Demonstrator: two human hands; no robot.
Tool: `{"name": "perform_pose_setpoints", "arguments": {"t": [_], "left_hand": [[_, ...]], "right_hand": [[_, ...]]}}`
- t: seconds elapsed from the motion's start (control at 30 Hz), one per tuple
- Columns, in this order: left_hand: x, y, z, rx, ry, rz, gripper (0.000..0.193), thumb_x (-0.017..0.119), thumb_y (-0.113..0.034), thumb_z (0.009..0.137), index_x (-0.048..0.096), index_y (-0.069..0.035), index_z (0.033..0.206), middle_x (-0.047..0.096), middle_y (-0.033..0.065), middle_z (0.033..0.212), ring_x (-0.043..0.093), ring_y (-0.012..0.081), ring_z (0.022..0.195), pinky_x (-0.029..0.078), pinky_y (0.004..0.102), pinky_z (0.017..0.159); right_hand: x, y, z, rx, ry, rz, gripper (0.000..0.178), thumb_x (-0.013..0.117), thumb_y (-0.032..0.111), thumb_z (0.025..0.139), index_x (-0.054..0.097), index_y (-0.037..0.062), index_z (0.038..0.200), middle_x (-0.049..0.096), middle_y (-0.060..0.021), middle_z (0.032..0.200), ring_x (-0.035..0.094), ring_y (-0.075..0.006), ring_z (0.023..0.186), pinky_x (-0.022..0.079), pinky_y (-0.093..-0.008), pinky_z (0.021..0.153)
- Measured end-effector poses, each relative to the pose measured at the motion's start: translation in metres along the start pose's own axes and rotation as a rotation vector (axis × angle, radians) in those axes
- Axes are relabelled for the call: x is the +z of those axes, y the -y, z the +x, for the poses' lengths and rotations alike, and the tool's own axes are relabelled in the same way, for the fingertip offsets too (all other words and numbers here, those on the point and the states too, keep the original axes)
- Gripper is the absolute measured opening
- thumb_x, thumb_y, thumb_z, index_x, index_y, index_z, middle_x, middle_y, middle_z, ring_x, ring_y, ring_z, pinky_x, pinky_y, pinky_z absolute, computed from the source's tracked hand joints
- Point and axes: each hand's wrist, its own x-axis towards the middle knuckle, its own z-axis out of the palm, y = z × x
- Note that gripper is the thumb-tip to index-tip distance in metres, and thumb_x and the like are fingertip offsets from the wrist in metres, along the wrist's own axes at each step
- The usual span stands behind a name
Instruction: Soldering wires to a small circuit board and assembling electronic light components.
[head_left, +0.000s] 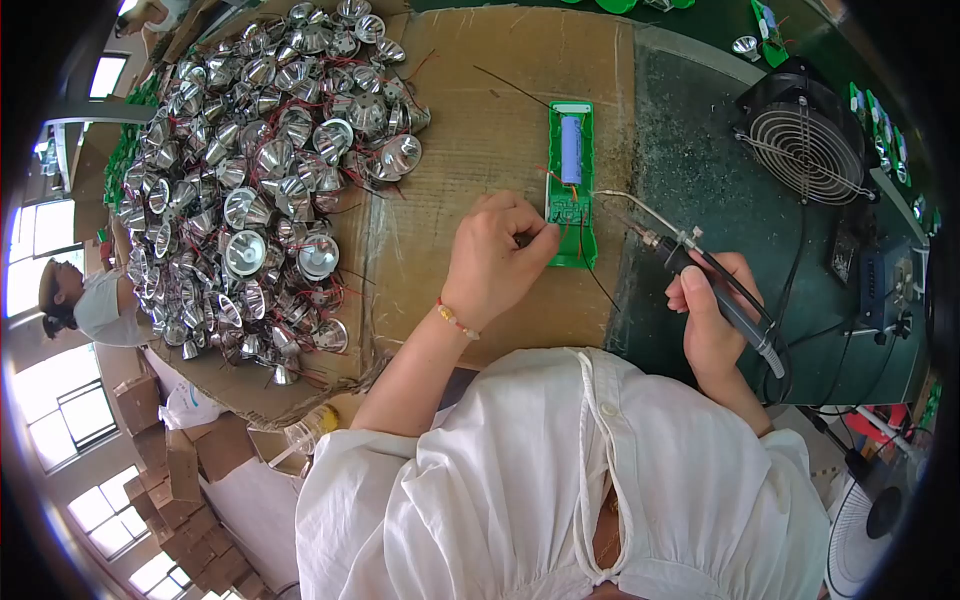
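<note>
A green plastic housing lies lengthwise on the cardboard, with a blue cylindrical battery cell and a small green circuit board inside. My left hand is at the housing's left side, thumb and fingertips pinched together beside the board; whatever sits between them is hidden. On the right, my right hand grips a black soldering iron. A thin curved metal tube fixed to the iron reaches to the board's right edge. Dark thin wires stick out above and below the housing.
A big heap of shiny reflector cups with red wires covers the left of the cardboard. A black fan with a wire guard stands at the right, near cables and a dark box. Another person is at far left.
</note>
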Motion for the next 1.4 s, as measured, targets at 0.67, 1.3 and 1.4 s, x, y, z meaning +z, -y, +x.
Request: {"name": "perform_pose_setpoints", "arguments": {"t": [0.67,1.3,1.4], "left_hand": [[-0.01,-0.005,0.003,-0.171,0.246,0.114,0.014,0.062,-0.016,0.071,0.062,-0.002,0.069,0.058,0.0142,0.059,0.057,0.0292,0.051,0.046,0.0347,0.051],[0.073,-0.071,0.35,0.501,-0.185,0.531,0.038,0.067,-0.032,0.068,0.057,-0.018,0.102,0.04,0.0105,0.127,0.041,0.0324,0.115,0.04,0.0456,0.088],[0.063,-0.038,0.343,0.368,0.147,0.741,0.042,0.065,-0.046,0.07,0.06,-0.021,0.104,0.022,0.0114,0.14,0.027,0.0339,0.126,0.034,0.0507,0.094]], "right_hand": [[-0.041,-0.019,0.006,0.08,-0.098,0.036,0.014,0.061,0.008,0.081,0.054,-0.0018,0.087,0.06,-0.0083,0.068,0.057,-0.01,0.059,0.046,-0.0211,0.053],[-0.048,-0.027,0.017,0.109,-0.032,-0.146,0.016,0.069,0.009,0.074,0.058,0.0028,0.083,0.06,-0.0022,0.065,0.055,-0.005,0.058,0.044,-0.021,0.052],[-0.048,-0.025,0.016,0.03,-0.065,-0.167,0.017,0.07,0.011,0.074,0.058,0.0029,0.083,0.06,-0.0025,0.064,0.054,-0.0054,0.056,0.043,-0.021,0.051]]}}
